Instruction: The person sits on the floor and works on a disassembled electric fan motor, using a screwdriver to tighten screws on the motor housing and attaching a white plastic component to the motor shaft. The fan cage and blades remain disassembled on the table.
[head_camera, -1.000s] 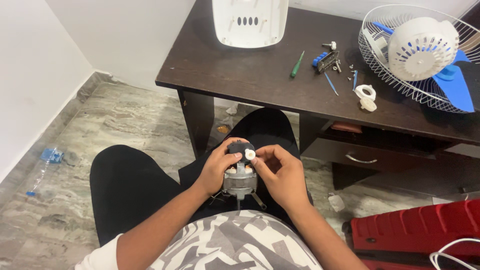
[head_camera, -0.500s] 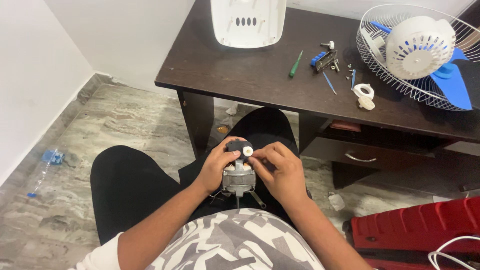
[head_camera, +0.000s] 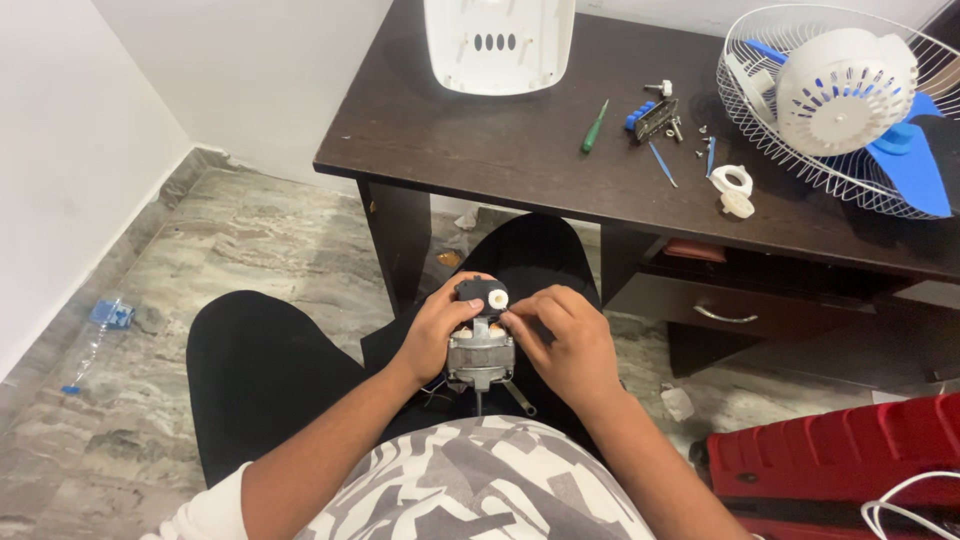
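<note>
Both hands hold the fan motor (head_camera: 480, 352) upright.
Left hand (head_camera: 437, 335) wraps it; right hand (head_camera: 562, 340) fingers (head_camera: 518, 315) pinch the white knob (head_camera: 496, 297) on top.

Bright even light, sharp, edges perhaps bowed

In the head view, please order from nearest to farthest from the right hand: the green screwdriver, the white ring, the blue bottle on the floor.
From the right hand:
1. White ring, on the desk, right.
2. Green screwdriver, on the desk, farther back.
3. Blue bottle, on the floor, far left.
</note>
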